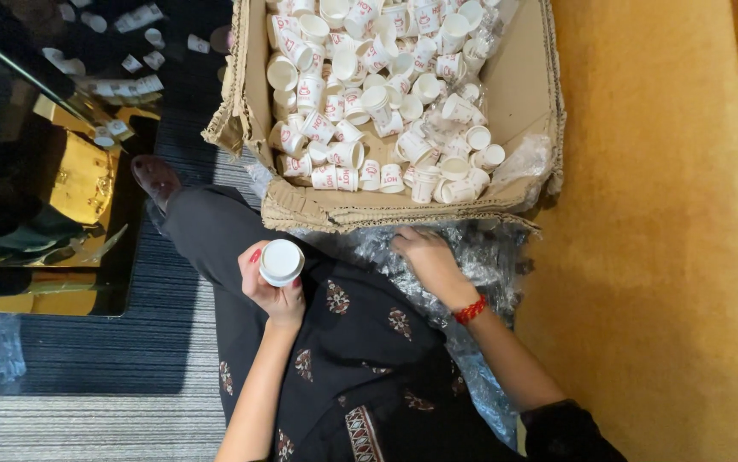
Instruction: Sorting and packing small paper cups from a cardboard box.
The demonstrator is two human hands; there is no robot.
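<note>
- One view only, from a camera worn on the person's head, looking almost straight down.
- It faces the lap and the floor just ahead; the cardboard box [519, 94] fills the upper middle, cut off by the top edge.
- Both forearms enter from the bottom edge, so the view sits close above them.
- A dark glossy surface [44, 171] borders the left, yellow flooring [668, 257] the right.
</note>
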